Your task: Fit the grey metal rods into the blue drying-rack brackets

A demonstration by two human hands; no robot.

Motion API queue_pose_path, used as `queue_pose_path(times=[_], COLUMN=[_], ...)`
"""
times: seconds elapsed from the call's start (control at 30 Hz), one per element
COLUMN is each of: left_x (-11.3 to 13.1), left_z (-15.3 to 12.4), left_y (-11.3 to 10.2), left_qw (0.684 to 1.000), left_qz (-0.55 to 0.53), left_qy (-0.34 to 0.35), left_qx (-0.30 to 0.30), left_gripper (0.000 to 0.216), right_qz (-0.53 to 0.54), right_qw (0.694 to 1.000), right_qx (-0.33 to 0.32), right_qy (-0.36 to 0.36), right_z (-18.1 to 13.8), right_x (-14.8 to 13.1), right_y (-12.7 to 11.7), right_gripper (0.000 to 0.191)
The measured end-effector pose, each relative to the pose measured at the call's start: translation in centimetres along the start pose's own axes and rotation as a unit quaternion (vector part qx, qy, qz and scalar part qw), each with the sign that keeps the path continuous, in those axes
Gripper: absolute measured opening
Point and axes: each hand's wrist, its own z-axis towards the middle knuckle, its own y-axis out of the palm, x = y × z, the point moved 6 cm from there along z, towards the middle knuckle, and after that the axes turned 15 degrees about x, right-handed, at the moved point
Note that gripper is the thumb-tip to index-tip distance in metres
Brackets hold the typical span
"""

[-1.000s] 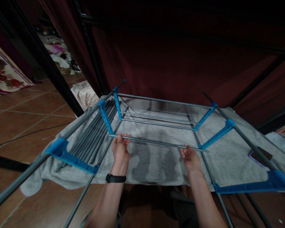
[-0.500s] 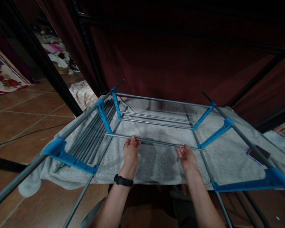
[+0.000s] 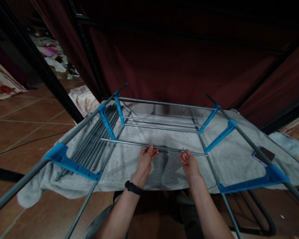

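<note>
Both hands hold one thin grey metal tube [image 3: 132, 143] level across the rack frame. My left hand [image 3: 146, 157] pinches it left of its middle; my right hand [image 3: 188, 161] grips it nearer the right end. Its left end reaches past a blue plastic bracket [image 3: 106, 122], and its right end lies by another blue bracket [image 3: 220, 137]. I cannot tell whether the tube touches the brackets. Beyond it, fixed tubes [image 3: 161, 127] span the two sides of the frame. Larger blue brackets [image 3: 73, 162] join the side poles closer to me.
Several loose grey tubes [image 3: 89, 142] lie side by side on the grey blanket [image 3: 154, 181] at left. A phone [image 3: 264, 155] rests on the blanket at right, beneath the side pole. Dark red curtain [image 3: 179, 73] hangs behind, and black metal posts [image 3: 45, 69] stand at left.
The tube has shifted left relative to the frame, its left end now further beyond the blue bracket. My left hand sits closer to my right hand. The view has turned slightly.
</note>
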Motion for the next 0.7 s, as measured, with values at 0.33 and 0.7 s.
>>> queue_pose_path(times=[0.33,0.7], left_x=[0.9,-0.2], left_z=[-1.7,-3.0], left_y=[0.1,1.0], left_qw=[0.996,0.990], left_qz=[0.027,0.082], left_qy=[0.081,0.110], left_qx=[-0.001,-0.029], left_gripper=[0.036,0.040], right_qz=[0.022,0.070], right_qw=[0.996,0.989], right_qx=[0.080,0.120], right_qy=[-0.026,-0.055], right_z=[1.3,2.5], right_x=[-2.9,-4.0], right_y=[-3.7,-7.4], right_gripper=[0.016,0.020])
